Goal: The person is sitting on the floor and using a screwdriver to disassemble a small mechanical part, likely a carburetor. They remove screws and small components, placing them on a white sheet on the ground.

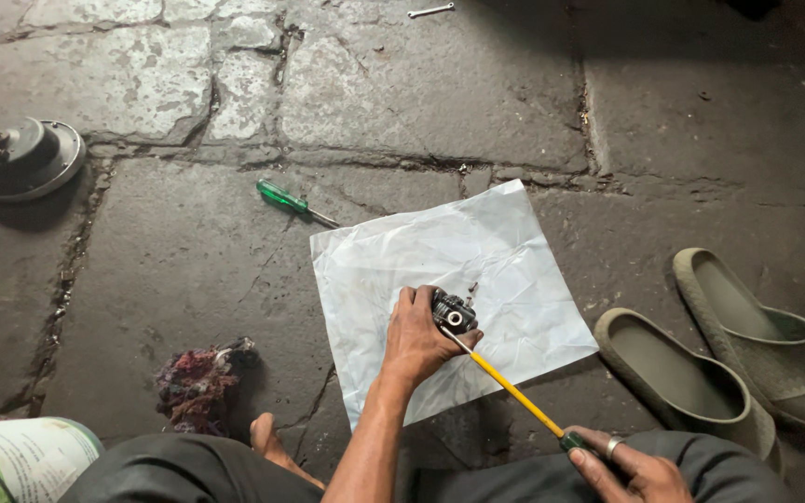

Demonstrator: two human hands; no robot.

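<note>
**Clerk:** Grip first: left hand (416, 340) was closed around a small dark metal part (454, 312), thumb and fingers wrapped on it, so most of its body was hidden. Only a top face with a round pale opening showed.

**Checker:** Location of the part?

**Clerk:** On the crumpled white sheet (393, 256), near that sheet's lower middle. Kind of part could not be made out.

**Checker:** Right hand?

**Clerk:** Right hand (631, 470), ring on one finger, clamped on the dark handle end of a yellow-shafted tool (512, 389). Handle mostly covered by the fingers; hand cut off by the lower frame edge. Tip met the part, just below the sheet's centre.

**Checker:** Other items, by the sheet?

**Clerk:** Green-handled screwdriver (293, 201), just off the sheet's upper left corner. Dark rag bundle (199, 380), left of the sheet's lower corner; contents unclear. Round metal assembly (22, 158), well to the left. Small spanner (430, 11), far above, tiny. Pair of grey-green sandals (719, 359), right of the sheet. White-and-green container (16, 461), lower left, cut off by the frame.
</note>
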